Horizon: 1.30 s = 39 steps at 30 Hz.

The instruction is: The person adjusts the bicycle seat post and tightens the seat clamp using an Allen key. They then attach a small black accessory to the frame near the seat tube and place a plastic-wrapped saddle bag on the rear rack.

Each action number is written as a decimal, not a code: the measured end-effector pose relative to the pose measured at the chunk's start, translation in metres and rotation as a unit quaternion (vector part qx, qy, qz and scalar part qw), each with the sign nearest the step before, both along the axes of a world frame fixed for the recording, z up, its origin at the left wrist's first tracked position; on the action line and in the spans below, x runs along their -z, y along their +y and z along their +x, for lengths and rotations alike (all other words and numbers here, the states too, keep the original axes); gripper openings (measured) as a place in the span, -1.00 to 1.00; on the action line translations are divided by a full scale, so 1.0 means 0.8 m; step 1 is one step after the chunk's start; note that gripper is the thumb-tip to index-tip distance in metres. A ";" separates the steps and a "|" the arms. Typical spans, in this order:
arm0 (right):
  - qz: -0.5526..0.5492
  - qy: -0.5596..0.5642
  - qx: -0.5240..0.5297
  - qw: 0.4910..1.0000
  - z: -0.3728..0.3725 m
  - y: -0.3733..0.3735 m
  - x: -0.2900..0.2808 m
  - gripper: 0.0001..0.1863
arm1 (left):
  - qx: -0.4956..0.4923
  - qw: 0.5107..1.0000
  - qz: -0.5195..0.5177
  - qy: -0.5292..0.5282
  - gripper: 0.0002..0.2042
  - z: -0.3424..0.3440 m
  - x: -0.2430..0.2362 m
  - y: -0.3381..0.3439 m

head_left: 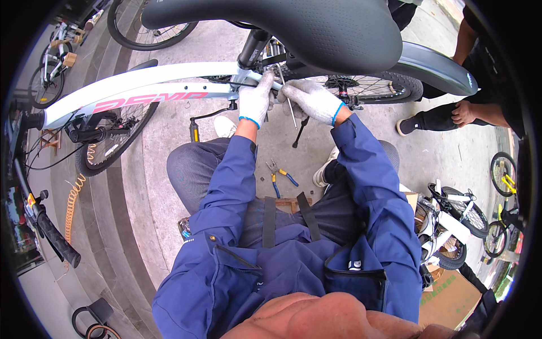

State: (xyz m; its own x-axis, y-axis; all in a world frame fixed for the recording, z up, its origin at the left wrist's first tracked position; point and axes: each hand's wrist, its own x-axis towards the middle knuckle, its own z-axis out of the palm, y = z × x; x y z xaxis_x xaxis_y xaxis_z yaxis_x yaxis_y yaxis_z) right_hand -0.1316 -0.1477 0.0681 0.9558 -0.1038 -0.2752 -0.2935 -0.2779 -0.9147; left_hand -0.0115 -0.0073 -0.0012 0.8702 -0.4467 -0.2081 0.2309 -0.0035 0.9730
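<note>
A white bike frame (152, 76) with pink lettering lies across the upper view under a black saddle (344, 39). Both hands wear white gloves near the seat tube (251, 53). My left hand (255, 101) is closed at the frame's junction below it; what its fingers hold is hidden. Beside it, my right hand (309, 100) is closed around a thin silver rod-like tool (293, 120) that extends downward. A black tool (300, 135) shows beyond the right fingers. Yellow-blue pliers (275, 174) lie on the pavement between my legs.
Another person (468, 113) is close at the right. Other bikes (460, 206) and cardboard (446, 294) are at lower right. A coiled orange hose (73, 206) runs along steps (107, 226) at left, near the handlebar grip (56, 237). More bikes stand at upper left.
</note>
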 end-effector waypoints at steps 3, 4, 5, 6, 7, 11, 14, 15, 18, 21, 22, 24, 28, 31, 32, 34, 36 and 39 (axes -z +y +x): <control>-0.041 0.000 -0.005 0.999 0.002 -0.006 0.000 -0.55 | 0.006 1.000 -0.007 0.001 -0.68 0.001 0.004 -0.001; -0.073 0.008 -0.005 0.997 0.002 -0.007 0.001 -0.55 | 0.007 1.000 -0.002 0.000 -0.68 0.001 0.005 -0.001; -0.078 -0.005 -0.016 0.997 0.002 -0.009 0.001 -0.56 | 0.009 1.000 -0.014 0.000 -0.66 0.002 0.007 -0.001; -0.092 -0.008 -0.014 0.996 0.003 -0.010 0.001 -0.56 | 0.012 1.000 -0.020 0.000 -0.64 0.003 0.008 0.000; -0.107 -0.012 -0.013 0.994 0.003 -0.011 0.002 -0.56 | 0.011 1.000 -0.027 -0.002 -0.62 0.003 0.010 0.000; -0.155 -0.028 -0.018 0.987 0.002 -0.013 -0.002 -0.56 | 0.015 0.999 -0.029 -0.006 -0.62 0.005 0.011 -0.001; -0.158 -0.022 0.007 0.987 0.001 -0.007 -0.008 -0.56 | 0.017 1.000 -0.014 0.000 -0.63 0.005 0.011 0.000; -0.109 -0.012 0.003 0.994 0.001 -0.003 -0.009 -0.56 | 0.018 1.000 -0.012 0.000 -0.63 0.005 0.010 0.000; -0.016 0.008 0.029 0.999 0.001 0.016 -0.009 -0.56 | -0.004 1.000 0.006 -0.013 -0.64 0.004 0.011 0.000; -0.001 -0.017 0.033 0.999 0.006 0.031 -0.002 -0.57 | -0.019 0.998 -0.025 -0.049 -0.64 0.002 0.011 -0.003; -0.020 -0.013 0.041 0.999 0.007 0.033 0.000 -0.56 | -0.020 0.997 -0.045 -0.064 -0.64 0.002 0.011 -0.003; -0.047 -0.002 0.056 0.997 0.009 0.034 0.004 -0.56 | -0.013 0.999 -0.025 -0.045 -0.65 0.001 0.010 -0.003; 0.075 -0.012 0.029 0.997 -0.001 0.039 0.004 -0.56 | -0.023 0.991 -0.130 0.017 -0.67 0.001 0.016 -0.009; 0.061 0.062 0.004 0.996 -0.005 0.055 -0.005 -0.57 | -0.016 0.998 -0.036 0.042 -0.71 0.011 0.033 -0.007; 0.051 0.086 0.003 0.995 -0.001 0.061 -0.009 -0.57 | -0.016 0.998 -0.033 0.055 -0.71 0.015 0.041 -0.008; 0.115 0.025 0.066 0.991 0.015 0.089 -0.011 -0.56 | 0.062 0.996 -0.059 -0.029 -0.55 0.022 0.059 -0.001; 0.373 -0.014 0.139 0.917 0.054 0.123 -0.004 -0.55 | 0.073 0.989 -0.132 -0.008 -0.53 0.024 0.078 -0.001; 0.342 -0.161 0.197 0.905 0.104 0.150 0.010 -0.65 | 0.045 0.986 -0.152 0.060 -0.53 0.026 0.097 0.002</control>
State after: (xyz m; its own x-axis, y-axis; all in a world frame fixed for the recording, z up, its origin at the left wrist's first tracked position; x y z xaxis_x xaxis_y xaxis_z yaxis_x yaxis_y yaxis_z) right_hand -0.0482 -0.0273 0.0598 0.9236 -0.3650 -0.1174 0.0661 0.4532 -0.8889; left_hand 0.0093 -0.0056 -0.0790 0.8021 -0.5779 -0.1508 0.3555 0.2591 0.8980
